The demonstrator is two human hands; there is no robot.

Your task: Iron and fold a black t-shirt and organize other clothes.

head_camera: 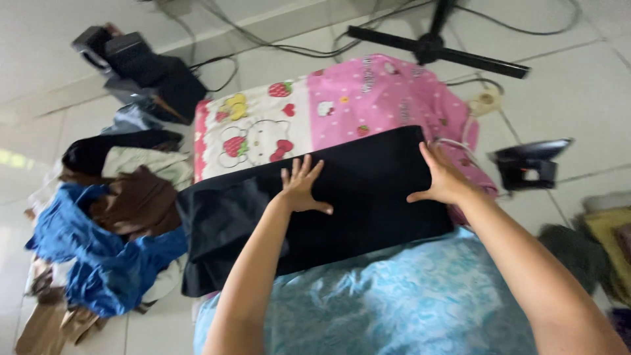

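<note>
Both hands are laid flat and open on a black garment, with nothing clamped between the fingers. The left hand is pressed palm down near the middle of the cloth, fingers spread. The right hand is set at the cloth's far right edge, the thumb held apart from the fingers, as if the edge is being squared.

The black garment is spread across a padded mat covered in pink and white cartoon print, which lies on the tiled floor. Its right part is seen flat and smooth with straight edges; its left end hangs rumpled off the mat. By that, the smoothing is judged partly done, with the left end left to be straightened.

A light blue patterned fabric is seen nearest the camera, under the forearms. To the left, a heap of clothes in blue, brown and black is piled on the floor. To the right, a dark iron is stood on the tiles, and a fan base with cables is seen beyond the mat.
</note>
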